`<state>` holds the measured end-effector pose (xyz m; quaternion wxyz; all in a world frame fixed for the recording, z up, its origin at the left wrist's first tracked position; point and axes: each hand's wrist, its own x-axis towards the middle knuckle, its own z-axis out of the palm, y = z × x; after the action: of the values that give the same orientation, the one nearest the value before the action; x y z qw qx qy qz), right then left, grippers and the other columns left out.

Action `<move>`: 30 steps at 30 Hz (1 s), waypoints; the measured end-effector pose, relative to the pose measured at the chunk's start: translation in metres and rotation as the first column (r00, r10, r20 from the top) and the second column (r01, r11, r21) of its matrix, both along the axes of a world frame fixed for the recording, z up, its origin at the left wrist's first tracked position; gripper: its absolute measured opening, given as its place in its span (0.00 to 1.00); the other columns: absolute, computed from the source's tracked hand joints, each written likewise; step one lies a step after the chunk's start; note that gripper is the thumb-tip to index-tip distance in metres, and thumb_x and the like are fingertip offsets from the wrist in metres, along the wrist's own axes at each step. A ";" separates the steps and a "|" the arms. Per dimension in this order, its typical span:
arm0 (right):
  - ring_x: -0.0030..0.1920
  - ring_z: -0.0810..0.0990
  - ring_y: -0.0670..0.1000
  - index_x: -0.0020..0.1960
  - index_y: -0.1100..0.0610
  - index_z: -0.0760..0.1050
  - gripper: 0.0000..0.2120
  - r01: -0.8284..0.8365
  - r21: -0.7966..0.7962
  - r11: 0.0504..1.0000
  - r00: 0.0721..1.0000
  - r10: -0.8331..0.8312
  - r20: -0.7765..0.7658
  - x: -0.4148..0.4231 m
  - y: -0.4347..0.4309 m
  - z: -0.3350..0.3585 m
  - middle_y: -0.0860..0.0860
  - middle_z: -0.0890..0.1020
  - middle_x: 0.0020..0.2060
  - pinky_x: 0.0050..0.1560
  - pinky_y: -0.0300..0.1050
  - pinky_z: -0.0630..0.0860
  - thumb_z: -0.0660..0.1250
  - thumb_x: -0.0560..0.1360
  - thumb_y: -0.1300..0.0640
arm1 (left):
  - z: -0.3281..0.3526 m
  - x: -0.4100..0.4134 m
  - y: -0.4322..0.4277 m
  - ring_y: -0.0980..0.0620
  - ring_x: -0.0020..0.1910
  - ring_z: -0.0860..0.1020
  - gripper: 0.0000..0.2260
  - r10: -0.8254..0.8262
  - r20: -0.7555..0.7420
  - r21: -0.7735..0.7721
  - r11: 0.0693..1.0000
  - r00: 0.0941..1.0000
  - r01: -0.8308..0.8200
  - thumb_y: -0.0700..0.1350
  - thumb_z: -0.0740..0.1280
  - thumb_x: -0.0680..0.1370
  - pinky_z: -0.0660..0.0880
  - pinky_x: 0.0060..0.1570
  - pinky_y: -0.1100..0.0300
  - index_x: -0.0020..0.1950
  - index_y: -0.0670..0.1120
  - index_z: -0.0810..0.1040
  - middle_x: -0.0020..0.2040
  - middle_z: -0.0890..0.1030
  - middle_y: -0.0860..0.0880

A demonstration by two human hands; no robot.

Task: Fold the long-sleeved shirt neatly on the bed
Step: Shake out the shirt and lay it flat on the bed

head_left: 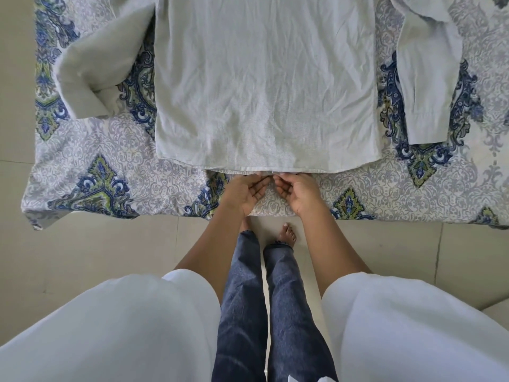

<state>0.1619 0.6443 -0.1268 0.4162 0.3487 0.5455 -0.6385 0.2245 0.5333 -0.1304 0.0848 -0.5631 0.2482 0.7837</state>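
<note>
A pale grey long-sleeved shirt lies flat on the bed, body spread out and hem toward me. Its left sleeve is bent back on itself at the cuff. The right sleeve hangs straight down beside the body. My left hand and my right hand are side by side, palms up, at the middle of the bottom hem. The curled fingertips of both hands pinch the hem's edge. The collar is out of view at the top.
The bed has a grey, blue and green patterned sheet, and its near edge is right in front of my legs. A beige tiled floor lies below and to the left. My bare feet stand against the bed's edge.
</note>
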 end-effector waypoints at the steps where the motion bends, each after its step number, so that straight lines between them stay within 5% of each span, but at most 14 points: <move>1: 0.26 0.79 0.44 0.40 0.61 0.76 0.06 -0.022 0.028 0.999 1.000 0.022 0.000 0.001 -0.001 0.000 0.49 0.82 0.24 0.31 0.36 0.77 0.65 0.74 0.68 | 0.001 -0.002 0.001 0.54 0.33 0.82 0.06 -0.006 0.004 0.009 1.000 1.000 0.006 0.33 0.61 0.77 0.78 0.38 0.64 0.44 0.40 0.76 0.34 0.83 0.47; 15: 0.16 0.72 0.42 0.38 0.63 0.73 0.07 -0.219 0.214 0.952 0.974 0.199 0.109 -0.006 -0.007 -0.012 0.49 0.76 0.16 0.18 0.32 0.69 0.65 0.74 0.67 | -0.011 -0.018 0.010 0.50 0.36 0.79 0.09 -0.184 0.124 -0.073 0.978 0.975 0.193 0.32 0.60 0.77 0.78 0.40 0.62 0.39 0.39 0.76 0.29 0.82 0.47; 17: 0.20 0.75 0.43 0.39 0.62 0.74 0.06 -0.230 0.169 0.958 0.970 0.211 0.119 -0.006 -0.007 -0.007 0.50 0.79 0.20 0.21 0.34 0.71 0.64 0.75 0.67 | -0.008 -0.016 0.007 0.50 0.37 0.78 0.08 -0.197 0.107 -0.032 0.979 0.975 0.201 0.31 0.60 0.77 0.78 0.39 0.61 0.40 0.39 0.75 0.34 0.81 0.44; 20: 0.35 0.79 0.48 0.41 0.62 0.74 0.07 -0.100 0.014 0.995 0.986 0.097 0.134 -0.004 0.004 0.001 0.54 0.80 0.35 0.35 0.40 0.74 0.61 0.75 0.69 | 0.002 -0.005 -0.001 0.48 0.43 0.77 0.08 -0.093 0.045 0.073 0.993 0.995 0.090 0.30 0.58 0.74 0.75 0.42 0.57 0.38 0.41 0.70 0.43 0.76 0.42; 24: 0.41 0.78 0.53 0.44 0.62 0.73 0.02 0.276 -0.065 0.959 0.953 -0.264 0.151 -0.001 0.021 0.004 0.56 0.78 0.40 0.45 0.45 0.74 0.63 0.75 0.65 | 0.015 0.002 -0.024 0.46 0.46 0.76 0.02 0.237 0.109 0.034 0.970 0.965 -0.242 0.38 0.63 0.75 0.73 0.52 0.50 0.45 0.41 0.71 0.45 0.76 0.43; 27: 0.42 0.77 0.52 0.48 0.60 0.74 0.06 0.441 0.007 0.897 0.895 -0.440 0.073 -0.009 0.030 0.004 0.54 0.79 0.41 0.49 0.46 0.75 0.66 0.75 0.57 | 0.012 0.003 -0.040 0.47 0.44 0.77 0.02 0.266 0.195 -0.096 0.963 0.944 -0.251 0.39 0.65 0.77 0.77 0.47 0.53 0.47 0.41 0.73 0.46 0.77 0.44; 30: 0.40 0.79 0.52 0.54 0.65 0.74 0.08 0.366 0.184 0.912 0.928 -0.374 0.008 -0.019 0.040 0.000 0.55 0.79 0.40 0.44 0.44 0.78 0.65 0.76 0.63 | 0.008 0.008 -0.045 0.49 0.35 0.79 0.05 0.257 0.289 -0.199 0.958 0.922 -0.205 0.31 0.63 0.76 0.78 0.49 0.53 0.50 0.37 0.74 0.39 0.79 0.44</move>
<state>0.1429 0.6842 -0.1269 0.2663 0.4951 0.5159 -0.6463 0.2326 0.4886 -0.1224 -0.0174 -0.7102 0.2273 0.6660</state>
